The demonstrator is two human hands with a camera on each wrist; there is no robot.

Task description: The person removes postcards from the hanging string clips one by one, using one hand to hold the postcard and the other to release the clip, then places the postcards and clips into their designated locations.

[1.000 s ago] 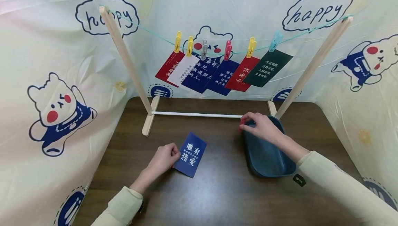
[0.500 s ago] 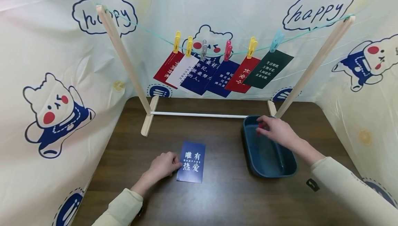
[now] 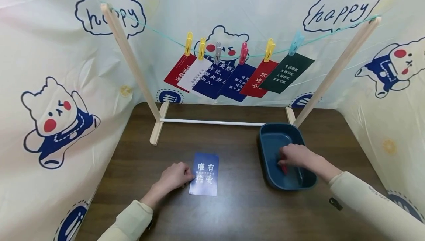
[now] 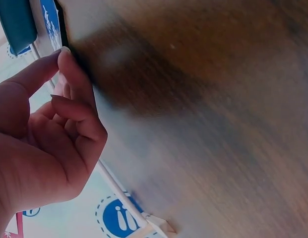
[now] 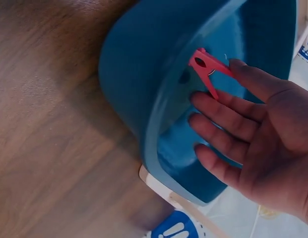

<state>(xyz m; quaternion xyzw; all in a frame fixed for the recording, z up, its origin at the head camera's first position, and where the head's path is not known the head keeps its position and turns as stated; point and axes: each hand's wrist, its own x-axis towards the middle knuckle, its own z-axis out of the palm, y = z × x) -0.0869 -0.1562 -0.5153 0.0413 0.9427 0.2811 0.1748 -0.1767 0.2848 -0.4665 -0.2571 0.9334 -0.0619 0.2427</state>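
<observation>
In the head view, my left hand (image 3: 176, 176) pinches the left edge of a blue card (image 3: 204, 174) with white characters, low over the table. The left wrist view shows thumb and forefinger meeting at the edge of that card (image 4: 53, 25). My right hand (image 3: 295, 155) is inside a dark blue plastic tub (image 3: 285, 127). Between its thumb and fingers it holds a red clothespin (image 5: 206, 67), most plainly seen in the right wrist view. The clothespin's handles are at my fingers, its clamping end facing away from the palm.
A wooden stand with two slanted posts (image 3: 132, 64) carries a green line. Several cards (image 3: 216, 80) hang from it by yellow, grey, red and blue clothespins. A white rod (image 3: 212, 122) joins the stand's feet. Printed cloth (image 3: 49, 196) surrounds the brown table (image 3: 239, 211).
My right hand has carried the red clothespin from the tub's far left rim down into the tub. The blue card has turned upright beneath my left hand, which stays nearly in place.
</observation>
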